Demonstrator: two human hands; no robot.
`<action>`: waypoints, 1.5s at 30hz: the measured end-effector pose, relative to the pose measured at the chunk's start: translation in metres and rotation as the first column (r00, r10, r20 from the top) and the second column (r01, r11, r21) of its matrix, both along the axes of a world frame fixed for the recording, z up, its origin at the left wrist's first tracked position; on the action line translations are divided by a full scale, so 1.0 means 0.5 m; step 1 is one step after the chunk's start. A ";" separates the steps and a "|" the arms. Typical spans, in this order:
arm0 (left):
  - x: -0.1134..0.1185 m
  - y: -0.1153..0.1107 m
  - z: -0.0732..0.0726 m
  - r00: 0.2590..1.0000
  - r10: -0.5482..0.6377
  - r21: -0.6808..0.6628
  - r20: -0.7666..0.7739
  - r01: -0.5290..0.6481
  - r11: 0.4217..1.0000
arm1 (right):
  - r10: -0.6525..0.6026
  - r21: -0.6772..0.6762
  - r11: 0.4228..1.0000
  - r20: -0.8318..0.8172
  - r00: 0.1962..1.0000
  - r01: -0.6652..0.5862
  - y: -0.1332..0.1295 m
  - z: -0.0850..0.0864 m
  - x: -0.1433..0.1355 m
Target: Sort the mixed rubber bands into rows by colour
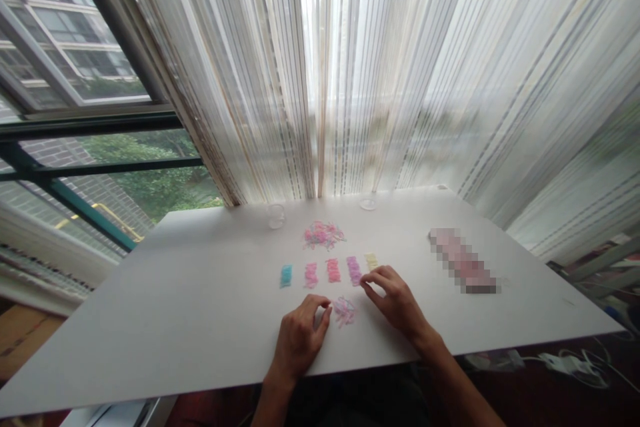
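Though loose, the multicoloured pile (345, 313) between left grip (300, 331) and right grip (396, 298) (both curled, any pinch unclear).

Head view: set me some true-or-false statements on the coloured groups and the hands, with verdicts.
1. Five colour groups form a row on the table. True.
2. The blue group ends the row on the picture's right. False: it ends the left; the yellow group ends the right.
3. The left hand is beside the small mixed pile. True.
4. The right hand is nearest the blue group. False: its fingertips are at the purple group.
5. The larger mixed pile lies beyond the row. True.
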State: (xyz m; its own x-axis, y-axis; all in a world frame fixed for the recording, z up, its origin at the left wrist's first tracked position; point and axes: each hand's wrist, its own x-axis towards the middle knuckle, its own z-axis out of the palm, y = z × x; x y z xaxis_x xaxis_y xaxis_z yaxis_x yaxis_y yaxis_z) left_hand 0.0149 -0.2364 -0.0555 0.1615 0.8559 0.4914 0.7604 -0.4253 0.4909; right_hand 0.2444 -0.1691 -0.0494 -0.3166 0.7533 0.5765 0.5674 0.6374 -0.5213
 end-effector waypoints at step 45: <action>0.004 -0.010 0.012 0.997 -0.048 -0.115 -0.058 0.041 0.993 | 0.130 -0.182 0.975 0.022 0.991 -0.124 -0.058 0.005 -0.024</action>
State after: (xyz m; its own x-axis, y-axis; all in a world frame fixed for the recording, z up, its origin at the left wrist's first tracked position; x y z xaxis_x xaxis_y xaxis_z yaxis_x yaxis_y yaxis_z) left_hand 0.0172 -0.2415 -0.0496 0.2269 0.8970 0.3794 0.7721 -0.4031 0.4913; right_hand 0.2322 -0.1980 -0.0468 -0.4336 0.7961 0.4222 0.5069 0.6029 -0.6161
